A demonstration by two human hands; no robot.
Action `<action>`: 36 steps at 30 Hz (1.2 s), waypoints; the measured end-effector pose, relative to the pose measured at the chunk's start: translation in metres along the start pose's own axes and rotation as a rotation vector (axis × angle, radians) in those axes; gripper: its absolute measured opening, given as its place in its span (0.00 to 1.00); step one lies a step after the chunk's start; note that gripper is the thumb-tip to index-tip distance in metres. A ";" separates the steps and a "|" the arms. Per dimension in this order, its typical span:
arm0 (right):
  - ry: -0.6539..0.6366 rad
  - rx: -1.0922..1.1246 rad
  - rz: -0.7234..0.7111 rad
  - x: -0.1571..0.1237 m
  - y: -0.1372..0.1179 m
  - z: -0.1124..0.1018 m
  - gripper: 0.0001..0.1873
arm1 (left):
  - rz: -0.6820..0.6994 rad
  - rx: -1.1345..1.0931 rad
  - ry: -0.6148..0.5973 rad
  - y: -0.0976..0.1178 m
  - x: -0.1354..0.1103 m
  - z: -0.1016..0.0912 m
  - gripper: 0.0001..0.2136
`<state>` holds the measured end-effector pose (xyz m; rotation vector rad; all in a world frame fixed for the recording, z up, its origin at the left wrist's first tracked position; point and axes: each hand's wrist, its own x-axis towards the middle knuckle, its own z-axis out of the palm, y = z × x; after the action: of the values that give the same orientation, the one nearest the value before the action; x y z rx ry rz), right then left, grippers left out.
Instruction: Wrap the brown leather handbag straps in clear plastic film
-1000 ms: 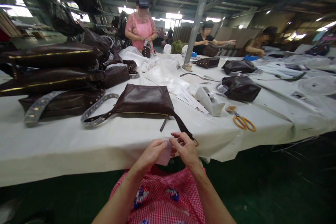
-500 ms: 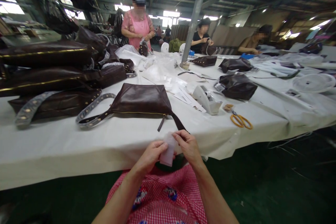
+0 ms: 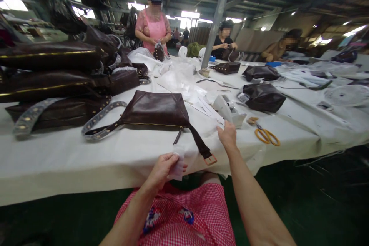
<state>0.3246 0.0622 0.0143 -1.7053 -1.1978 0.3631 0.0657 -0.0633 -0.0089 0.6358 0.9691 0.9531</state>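
Brown bag (image 3: 157,109), contents hidden; left hand (image 3: 165,167) pinches sheet (image 3: 178,170).

Tape dispenser (image 3: 225,109) stands just beyond the right fingers (image 3: 228,127) (room toward scissors (image 3: 267,136))

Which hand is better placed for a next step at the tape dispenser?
Probably the right hand: it is close to the near side of the tape dispenser, while the left hand is farther off and occupied holding a thin translucent sheet.
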 end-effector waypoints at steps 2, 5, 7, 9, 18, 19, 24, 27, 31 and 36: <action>-0.013 0.017 -0.009 -0.006 -0.003 0.000 0.21 | 0.008 -0.005 0.002 0.002 -0.001 0.001 0.22; -0.252 0.132 0.026 -0.039 -0.013 0.016 0.15 | 0.049 0.017 0.012 0.007 0.000 -0.003 0.20; -0.442 0.211 0.075 -0.063 -0.021 0.037 0.13 | 0.082 0.051 0.038 0.012 0.001 -0.008 0.17; -0.539 0.272 0.131 -0.079 -0.029 0.062 0.12 | 0.108 0.089 0.067 0.018 0.000 -0.014 0.15; -0.631 0.296 0.304 -0.071 -0.041 0.112 0.13 | 0.249 0.224 0.148 0.035 -0.004 -0.032 0.13; -0.641 0.304 0.310 -0.069 -0.042 0.111 0.12 | 0.273 0.249 0.168 0.037 -0.002 -0.034 0.12; -0.624 0.326 0.293 -0.072 -0.042 0.101 0.09 | 0.362 0.300 0.227 0.046 0.012 -0.040 0.10; -0.569 0.339 0.251 -0.081 -0.039 0.093 0.16 | 0.390 0.307 0.241 0.045 0.016 -0.038 0.11; -0.613 0.428 0.196 -0.099 -0.041 0.082 0.17 | 0.395 0.338 0.242 0.038 0.021 -0.032 0.10; -0.754 0.508 0.219 -0.108 -0.049 0.070 0.19 | 0.377 0.377 0.232 0.033 0.025 -0.028 0.10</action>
<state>0.1982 0.0112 -0.0076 -1.2665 -1.2765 1.4103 0.0341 -0.0247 -0.0053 1.0691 1.2787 1.2053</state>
